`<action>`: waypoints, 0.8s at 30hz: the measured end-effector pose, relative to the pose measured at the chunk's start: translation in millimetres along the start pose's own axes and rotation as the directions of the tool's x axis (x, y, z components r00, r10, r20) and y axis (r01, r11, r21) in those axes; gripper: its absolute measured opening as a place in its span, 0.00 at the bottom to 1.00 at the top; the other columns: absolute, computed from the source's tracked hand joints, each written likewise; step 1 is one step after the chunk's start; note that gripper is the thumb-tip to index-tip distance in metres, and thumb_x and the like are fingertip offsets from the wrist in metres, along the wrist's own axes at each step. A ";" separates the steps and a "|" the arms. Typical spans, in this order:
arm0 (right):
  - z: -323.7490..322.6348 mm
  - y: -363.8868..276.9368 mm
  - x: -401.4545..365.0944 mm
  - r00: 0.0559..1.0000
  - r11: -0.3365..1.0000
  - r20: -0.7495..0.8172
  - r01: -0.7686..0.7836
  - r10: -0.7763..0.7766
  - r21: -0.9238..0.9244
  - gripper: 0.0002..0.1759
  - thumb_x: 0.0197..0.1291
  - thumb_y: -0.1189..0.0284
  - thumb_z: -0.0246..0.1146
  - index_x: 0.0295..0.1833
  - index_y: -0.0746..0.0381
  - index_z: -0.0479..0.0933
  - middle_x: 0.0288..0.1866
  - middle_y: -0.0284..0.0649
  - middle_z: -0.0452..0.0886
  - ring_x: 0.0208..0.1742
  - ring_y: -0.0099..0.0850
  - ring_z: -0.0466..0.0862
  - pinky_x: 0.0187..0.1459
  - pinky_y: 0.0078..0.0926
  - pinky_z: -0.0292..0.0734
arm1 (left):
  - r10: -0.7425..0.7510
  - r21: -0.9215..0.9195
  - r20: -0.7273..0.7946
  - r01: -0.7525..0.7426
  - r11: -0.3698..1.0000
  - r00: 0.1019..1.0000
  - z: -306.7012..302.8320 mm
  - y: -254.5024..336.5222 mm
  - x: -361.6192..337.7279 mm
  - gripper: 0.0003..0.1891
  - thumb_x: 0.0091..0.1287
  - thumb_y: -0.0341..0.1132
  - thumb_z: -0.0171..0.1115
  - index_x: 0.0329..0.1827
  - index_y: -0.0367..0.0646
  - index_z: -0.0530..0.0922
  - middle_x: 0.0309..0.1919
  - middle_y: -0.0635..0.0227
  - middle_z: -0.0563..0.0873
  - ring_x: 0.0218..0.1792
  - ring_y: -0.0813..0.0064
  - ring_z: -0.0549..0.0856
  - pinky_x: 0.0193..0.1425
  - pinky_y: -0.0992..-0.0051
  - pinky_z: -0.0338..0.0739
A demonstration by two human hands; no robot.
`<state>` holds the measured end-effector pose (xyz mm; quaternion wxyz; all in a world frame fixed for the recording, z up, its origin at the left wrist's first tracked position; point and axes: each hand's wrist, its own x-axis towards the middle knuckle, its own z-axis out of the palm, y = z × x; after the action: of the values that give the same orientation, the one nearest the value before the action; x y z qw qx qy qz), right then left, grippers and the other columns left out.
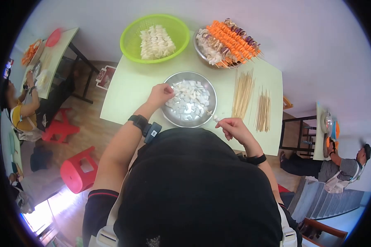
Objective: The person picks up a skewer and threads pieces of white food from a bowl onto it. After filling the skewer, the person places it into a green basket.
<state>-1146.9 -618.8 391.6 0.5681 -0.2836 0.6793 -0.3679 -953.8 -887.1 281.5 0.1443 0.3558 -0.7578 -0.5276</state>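
Observation:
A steel bowl (213, 88) filled with pale white cut pieces (189, 99) stands at the table's near edge. Over its left rim, my left hand (160, 94) has its fingertips pinched together; whatever they may hold is hidden. My right hand (235, 127), just right of the bowl, is closed on a thin skewer. A few white pieces are threaded on this skewer (214, 117), whose tip points toward the bowl. Right of the bowl lie two bundles of bare bamboo skewers (244, 94), the second bundle (263, 111) being shorter.
A green basket (125, 45) at the back holds white loaded skewers (156, 43). Beside it, another metal bowl (197, 48) is heaped with orange, purple and white skewers (233, 39). Red stools (76, 173) stand left. Other people work at tables on the left (22, 111) and right (344, 168).

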 end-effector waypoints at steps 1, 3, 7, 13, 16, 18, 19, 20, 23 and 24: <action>-0.9 2.6 1.5 1.000 1.000 0.000 0.001 -0.001 -0.002 0.14 0.66 0.64 0.57 0.37 0.64 0.80 0.16 0.26 0.67 0.14 0.16 0.68 0.18 0.15 0.64 | 0.001 -0.001 -0.001 -0.001 1.000 1.000 0.2 0.1 -1.2 0.06 0.55 0.27 0.68 0.33 0.36 0.80 0.27 0.67 0.85 0.30 0.80 0.84 0.36 0.80 0.80; -3.3 7.7 3.3 0.998 0.991 -0.009 -0.058 0.057 -0.120 0.15 0.66 0.64 0.57 0.34 0.65 0.79 0.13 0.27 0.66 0.12 0.17 0.68 0.17 0.16 0.63 | 0.013 0.053 -0.079 -0.009 0.999 0.997 -0.4 5.1 -4.1 0.06 0.56 0.27 0.68 0.33 0.36 0.80 0.27 0.67 0.85 0.30 0.80 0.84 0.36 0.80 0.80; -3.8 5.2 -0.4 0.994 0.983 -0.050 -0.108 0.101 -0.148 0.15 0.65 0.64 0.57 0.33 0.64 0.79 0.14 0.27 0.66 0.14 0.17 0.68 0.18 0.15 0.64 | 0.065 0.051 -0.111 -0.059 0.997 0.992 -4.1 3.2 -7.4 0.06 0.53 0.29 0.67 0.32 0.38 0.80 0.27 0.62 0.85 0.30 0.72 0.85 0.36 0.75 0.80; 9.8 -9.8 -4.5 0.998 0.997 -0.055 0.030 -0.034 -0.067 0.16 0.65 0.64 0.57 0.31 0.65 0.78 0.13 0.27 0.66 0.12 0.17 0.68 0.17 0.16 0.63 | 0.098 0.056 -0.053 -0.095 0.994 0.994 1.0 4.7 -9.3 0.05 0.57 0.27 0.66 0.34 0.36 0.79 0.30 0.66 0.84 0.31 0.80 0.83 0.39 0.80 0.80; 8.9 -7.2 -5.3 0.999 0.995 -0.048 -0.003 -0.002 -0.102 0.16 0.66 0.64 0.56 0.32 0.65 0.78 0.13 0.27 0.66 0.13 0.16 0.68 0.17 0.16 0.63 | 0.106 0.046 -0.042 -0.104 0.993 0.994 1.4 9.3 -11.1 0.06 0.57 0.27 0.66 0.34 0.36 0.78 0.29 0.67 0.84 0.31 0.80 0.83 0.38 0.80 0.79; 5.7 -6.4 -7.4 0.998 0.996 -0.051 -0.030 0.025 -0.086 0.16 0.66 0.64 0.56 0.32 0.65 0.78 0.13 0.26 0.66 0.13 0.16 0.68 0.17 0.16 0.64 | 0.015 0.066 -0.064 -0.011 0.998 0.998 -0.3 5.3 -7.9 0.06 0.57 0.26 0.67 0.35 0.36 0.79 0.30 0.66 0.84 0.31 0.80 0.83 0.38 0.80 0.80; 6.9 -10.8 -10.3 0.999 0.997 -0.048 -0.019 0.015 -0.081 0.16 0.66 0.64 0.56 0.32 0.65 0.78 0.13 0.27 0.66 0.13 0.16 0.68 0.17 0.16 0.64 | 0.020 0.063 -0.070 -0.015 0.998 0.997 -2.3 3.3 -6.8 0.06 0.57 0.26 0.67 0.35 0.36 0.79 0.30 0.66 0.84 0.31 0.80 0.83 0.38 0.80 0.80; 8.0 -14.0 -10.6 0.999 0.996 -0.045 -0.017 0.013 -0.087 0.16 0.66 0.64 0.56 0.32 0.65 0.78 0.13 0.27 0.66 0.13 0.16 0.68 0.17 0.16 0.64 | -0.053 -0.110 -0.069 0.045 0.993 0.996 -4.5 2.2 -7.3 0.07 0.56 0.26 0.67 0.36 0.35 0.79 0.31 0.65 0.84 0.31 0.79 0.83 0.38 0.79 0.80; 12.7 -21.6 -12.2 1.000 0.997 -0.002 0.030 -0.031 -0.074 0.16 0.66 0.64 0.56 0.32 0.65 0.78 0.14 0.27 0.66 0.13 0.16 0.68 0.18 0.16 0.64 | -0.172 -0.420 -0.051 0.135 0.898 0.984 -8.5 5.0 -11.5 0.08 0.56 0.25 0.68 0.37 0.34 0.80 0.32 0.64 0.84 0.32 0.77 0.84 0.38 0.79 0.80; 14.8 -25.3 -11.3 0.999 0.994 0.000 0.036 -0.037 -0.102 0.16 0.66 0.64 0.56 0.33 0.65 0.78 0.14 0.26 0.66 0.14 0.16 0.68 0.18 0.15 0.64 | -0.211 -0.545 -0.040 0.156 0.824 0.977 -10.3 7.1 -12.5 0.09 0.56 0.25 0.68 0.38 0.34 0.80 0.32 0.63 0.85 0.33 0.76 0.84 0.38 0.80 0.80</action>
<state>-1131.0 -626.8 417.6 0.5457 -0.3242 0.6923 -0.3433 -941.6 -884.3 294.0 0.2240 0.3979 -0.5332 -0.7122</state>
